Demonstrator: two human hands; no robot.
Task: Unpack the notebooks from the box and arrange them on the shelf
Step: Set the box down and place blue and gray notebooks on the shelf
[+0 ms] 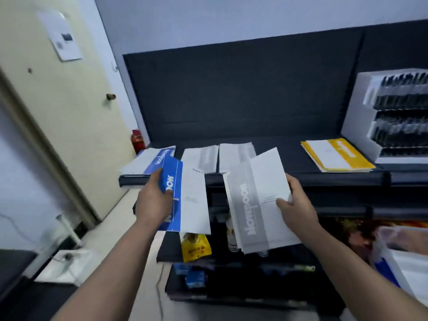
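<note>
At centre left we see a blue-and-white notebook (185, 205) with a smooth, faintly glossy paper cover. At centre right, a grey-and-white notebook (257, 205) has the same smooth paper. The shelf (294, 156) behind them is dark and matt. At lower centre a yellow packet (195, 247) shines like plastic. The cream door (58, 107) at left looks smooth and matt.

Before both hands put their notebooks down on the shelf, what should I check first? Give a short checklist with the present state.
1. Left hand grips the blue-and-white paper notebook: ok.
2. Right hand grips the grey-and-white paper notebooks: ok; their number, cannot tell.
3. Matching blue pile lies on the dark shelf, left end: ok.
4. Matching grey piles lie mid-shelf: ok.
5. Bare room beside the yellow pile: ok.
6. Piles squared: cannot tell, blurred.
</note>
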